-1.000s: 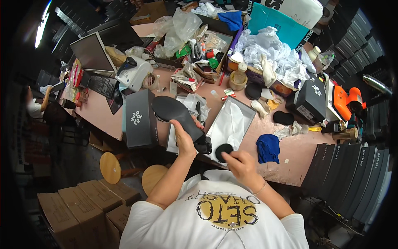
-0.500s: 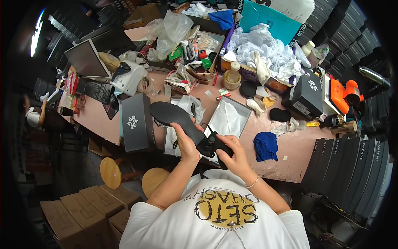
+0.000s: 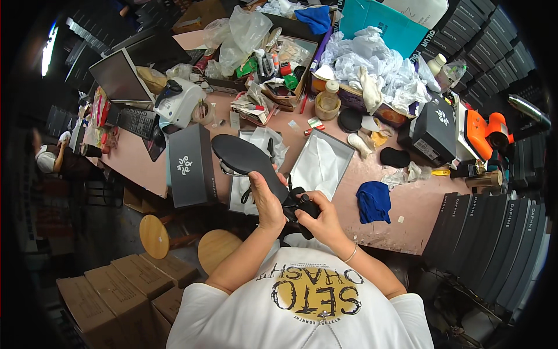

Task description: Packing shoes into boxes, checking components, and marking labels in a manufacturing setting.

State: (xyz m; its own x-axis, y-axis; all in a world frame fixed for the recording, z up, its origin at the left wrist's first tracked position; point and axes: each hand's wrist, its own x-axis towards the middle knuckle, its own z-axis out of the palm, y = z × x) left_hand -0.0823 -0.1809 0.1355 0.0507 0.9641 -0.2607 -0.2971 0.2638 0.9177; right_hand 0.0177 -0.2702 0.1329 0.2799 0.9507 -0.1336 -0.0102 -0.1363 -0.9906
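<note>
- The left hand [image 3: 268, 200] is gripping a black sandal [image 3: 247, 158] by its middle, sole side up, with the toe end pointing away over the pink surface [image 3: 407, 230].
- The right hand [image 3: 321, 218] is closing around the heel end of the same sandal, and its fingers are pressing on the black part there.
- The sandal is sitting up in the air, just above the 2 open white-lined boxes [image 3: 322, 163].
- A dark grey shoebox [image 3: 190, 166] is standing just beside the left hand.
- A blue cloth [image 3: 373, 200] is lying near the right hand.
- To do this well, the left hand should be holding the sole steady while the right hand is working slowly at the heel.
- Keeping the shoe over the boxes looks smart, so nothing is dropping into the mess.
</note>
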